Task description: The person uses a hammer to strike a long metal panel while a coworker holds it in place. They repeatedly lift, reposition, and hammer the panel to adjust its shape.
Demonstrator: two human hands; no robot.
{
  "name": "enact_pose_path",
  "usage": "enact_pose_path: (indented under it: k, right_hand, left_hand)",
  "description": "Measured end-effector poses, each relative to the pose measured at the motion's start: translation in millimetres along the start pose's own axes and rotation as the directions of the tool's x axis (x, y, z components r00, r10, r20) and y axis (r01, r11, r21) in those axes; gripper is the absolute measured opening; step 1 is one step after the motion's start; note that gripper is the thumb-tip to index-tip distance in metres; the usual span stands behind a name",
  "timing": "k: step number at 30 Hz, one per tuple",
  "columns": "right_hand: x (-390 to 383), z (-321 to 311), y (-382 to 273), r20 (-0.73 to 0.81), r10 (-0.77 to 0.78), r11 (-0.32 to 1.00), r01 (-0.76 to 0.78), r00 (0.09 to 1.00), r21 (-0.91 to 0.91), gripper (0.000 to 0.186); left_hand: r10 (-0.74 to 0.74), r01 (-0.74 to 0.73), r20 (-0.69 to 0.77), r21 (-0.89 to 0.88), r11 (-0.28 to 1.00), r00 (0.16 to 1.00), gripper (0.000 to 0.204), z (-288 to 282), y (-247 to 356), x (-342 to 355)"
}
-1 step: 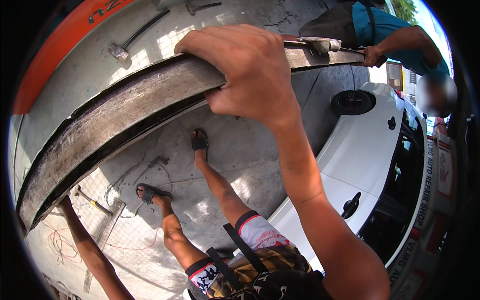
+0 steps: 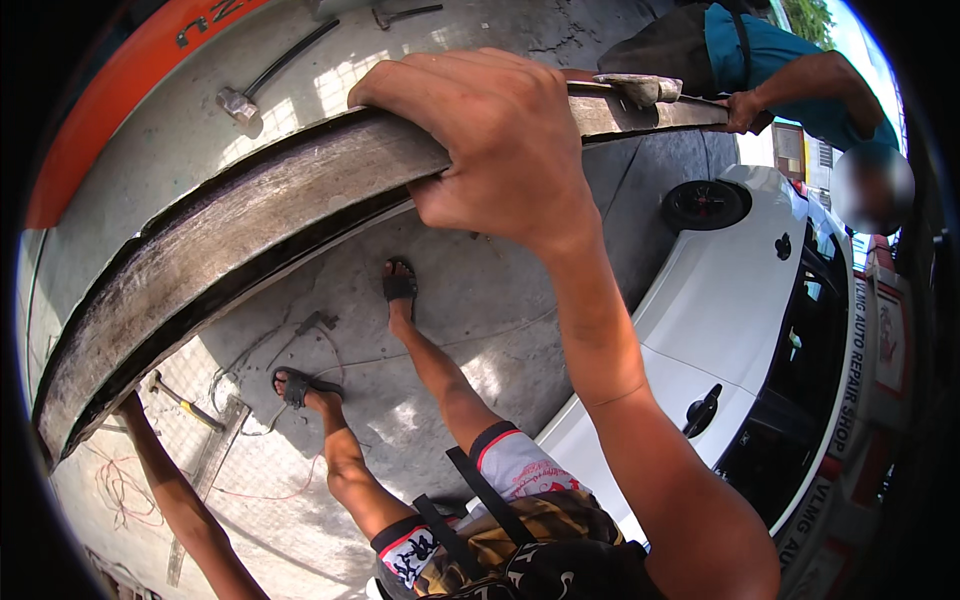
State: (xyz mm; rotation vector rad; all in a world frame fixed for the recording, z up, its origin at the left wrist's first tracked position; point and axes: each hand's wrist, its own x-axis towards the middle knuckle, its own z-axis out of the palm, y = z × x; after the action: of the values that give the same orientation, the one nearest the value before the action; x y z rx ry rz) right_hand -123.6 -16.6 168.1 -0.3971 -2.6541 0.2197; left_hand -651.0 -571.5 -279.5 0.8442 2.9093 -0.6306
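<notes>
A long, worn grey metal beam (image 2: 250, 205) with a channel-like profile crosses the view from lower left to upper right. My right hand (image 2: 500, 140) is closed over it near the middle, thumb on the near side and fingers over the far edge. My left hand (image 2: 127, 405) meets the underside of the beam's left end, which hides its fingers. At the far right end, a person in a teal top (image 2: 745, 45) also grips the beam with a hand (image 2: 742, 112). A metal bracket-like piece (image 2: 645, 90) sits on the beam near that end.
A sledgehammer (image 2: 238, 105) and a smaller hammer (image 2: 382, 18) lie beyond the beam, beside an orange panel (image 2: 95, 120). Near my feet are another hammer (image 2: 190, 405), a corded tool (image 2: 317, 321), a flat metal bar (image 2: 215, 455) and thin wires (image 2: 125, 490). A white car (image 2: 690, 300) stands at right.
</notes>
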Motion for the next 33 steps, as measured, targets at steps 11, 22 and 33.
enact_pose_path:
  k: [11,22,33]
  right_hand:
    - [2.6,1.5,4.1,-0.016,-0.013,1.000,0.013,1.000,-0.014,0.046]
    - [1.7,4.7,5.6,-0.045,-0.039,0.999,0.038,0.998,-0.009,0.046]
    - [2.5,-8.3,4.5,0.021,0.008,1.000,-0.008,1.000,-0.008,0.034]
  left_hand:
    - [-0.036,0.037,0.023,-0.043,0.998,0.999,0.063,-8.1,2.6,3.4]
    - [-0.079,0.085,0.060,-0.104,0.991,0.995,0.062,-15.8,7.1,5.9]
    - [-0.349,0.482,0.406,-0.859,0.169,0.845,0.062,-66.6,-42.0,-24.5]
